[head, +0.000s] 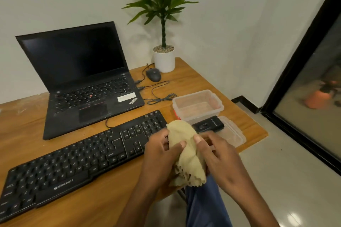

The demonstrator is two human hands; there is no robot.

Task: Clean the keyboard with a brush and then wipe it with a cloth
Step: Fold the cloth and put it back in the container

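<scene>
Over the desk's right-hand edge, at about five o'clock from the keyboard's number pad, both hands hold a yellow-beige cloth point(186, 153) bunched between them. The left hand point(160, 155) grips it from the left with its thumb pressed across the front; the right hand point(219, 155) pinches it from the right, thumb on the fabric. The cloth hangs just clear of the black Zebronics keyboard point(73, 164), which lies diagonally across the wooden desk point(110, 206), its far end nearest the hands.

No brush shows in either hand, so the brushing step looks finished and the wiping step is being readied: the cloth seems to be getting gathered or folded into a pad. The next move calls for one hand to take a firm wad, carry it toward ten o'clock onto the keys, and sweep along the rows, with the other hand perhaps steadying the keyboard.

At twelve o'clock from the hands a small black device point(208, 125) rests on a container lid beside a clear plastic tub point(198, 106). A ThinkPad laptop point(83, 79) stands open behind the keyboard.
</scene>
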